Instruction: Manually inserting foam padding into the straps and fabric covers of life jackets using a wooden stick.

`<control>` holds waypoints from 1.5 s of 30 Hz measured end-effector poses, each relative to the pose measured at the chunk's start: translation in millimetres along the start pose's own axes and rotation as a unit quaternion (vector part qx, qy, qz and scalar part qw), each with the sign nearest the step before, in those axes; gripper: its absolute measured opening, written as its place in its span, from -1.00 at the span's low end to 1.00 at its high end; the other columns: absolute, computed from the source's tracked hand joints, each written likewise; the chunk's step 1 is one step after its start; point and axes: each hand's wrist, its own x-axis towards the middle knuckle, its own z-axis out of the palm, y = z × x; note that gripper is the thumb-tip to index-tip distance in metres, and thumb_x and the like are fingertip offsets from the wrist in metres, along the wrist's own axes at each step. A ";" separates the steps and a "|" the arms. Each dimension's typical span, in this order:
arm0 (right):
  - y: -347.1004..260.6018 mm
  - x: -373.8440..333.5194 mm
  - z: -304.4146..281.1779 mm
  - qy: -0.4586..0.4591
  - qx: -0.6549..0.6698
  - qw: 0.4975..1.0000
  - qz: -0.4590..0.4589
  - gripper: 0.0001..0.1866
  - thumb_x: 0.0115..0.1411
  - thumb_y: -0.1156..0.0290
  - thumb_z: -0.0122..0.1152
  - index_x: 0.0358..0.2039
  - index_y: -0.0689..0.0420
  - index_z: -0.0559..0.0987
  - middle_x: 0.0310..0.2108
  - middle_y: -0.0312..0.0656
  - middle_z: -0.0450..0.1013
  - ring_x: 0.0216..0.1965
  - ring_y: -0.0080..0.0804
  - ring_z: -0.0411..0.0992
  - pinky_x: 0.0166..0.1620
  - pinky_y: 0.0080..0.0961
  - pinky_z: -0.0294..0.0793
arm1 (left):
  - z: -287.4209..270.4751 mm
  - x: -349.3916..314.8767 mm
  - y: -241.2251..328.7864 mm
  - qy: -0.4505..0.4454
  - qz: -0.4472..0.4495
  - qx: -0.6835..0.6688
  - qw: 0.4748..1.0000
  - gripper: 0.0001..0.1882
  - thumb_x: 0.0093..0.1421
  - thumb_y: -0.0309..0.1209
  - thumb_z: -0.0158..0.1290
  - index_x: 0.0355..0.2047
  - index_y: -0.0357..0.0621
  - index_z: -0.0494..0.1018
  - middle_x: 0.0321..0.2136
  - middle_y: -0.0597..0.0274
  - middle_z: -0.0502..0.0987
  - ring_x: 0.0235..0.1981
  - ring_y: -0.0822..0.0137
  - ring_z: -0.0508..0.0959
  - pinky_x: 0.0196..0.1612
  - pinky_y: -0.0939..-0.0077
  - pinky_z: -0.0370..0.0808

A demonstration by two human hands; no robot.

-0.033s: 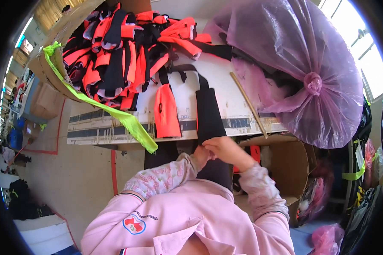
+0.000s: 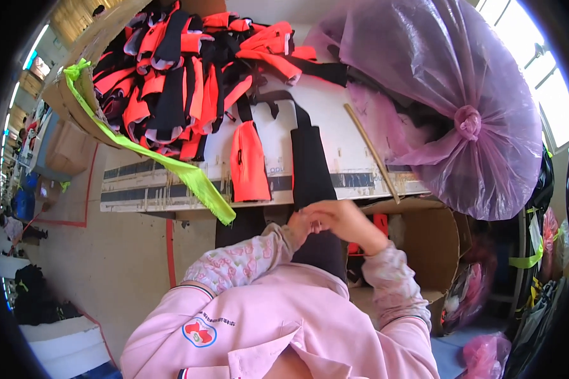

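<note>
A long black fabric piece (image 2: 310,161) lies on the white table (image 2: 335,117) and hangs over its front edge. My left hand (image 2: 299,226) and my right hand (image 2: 340,219) meet at its lower end, fingers pinched on the cloth just below the table edge. An orange fabric piece (image 2: 250,165) lies beside it to the left. Behind them a big pile of orange and black pieces (image 2: 183,69) covers the far left of the table.
A large tied purple plastic bag (image 2: 452,107) fills the table's right side. A thin wooden stick (image 2: 371,151) lies next to it. A neon green strap (image 2: 171,165) hangs off a cardboard sheet at the left. An open cardboard box (image 2: 439,246) stands under the table at the right.
My right hand has lifted slightly and its fingers have curled closer to the left hand on the black piece's end. Everything on the table stays put.
</note>
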 end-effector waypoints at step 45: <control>66.7 196.7 -17.0 0.147 -0.511 0.845 -0.052 -0.21 0.13 -0.10 -0.13 0.19 0.25 0.09 0.25 -0.05 -0.05 0.29 -0.21 -0.14 0.25 -0.06 -0.18 | -14.3 -15.6 34.2 0.039 -0.066 0.143 0.987 -0.64 0.15 -0.15 0.03 -0.25 -0.21 0.41 -0.46 0.11 0.54 -0.66 0.36 0.49 -0.50 0.51 0.47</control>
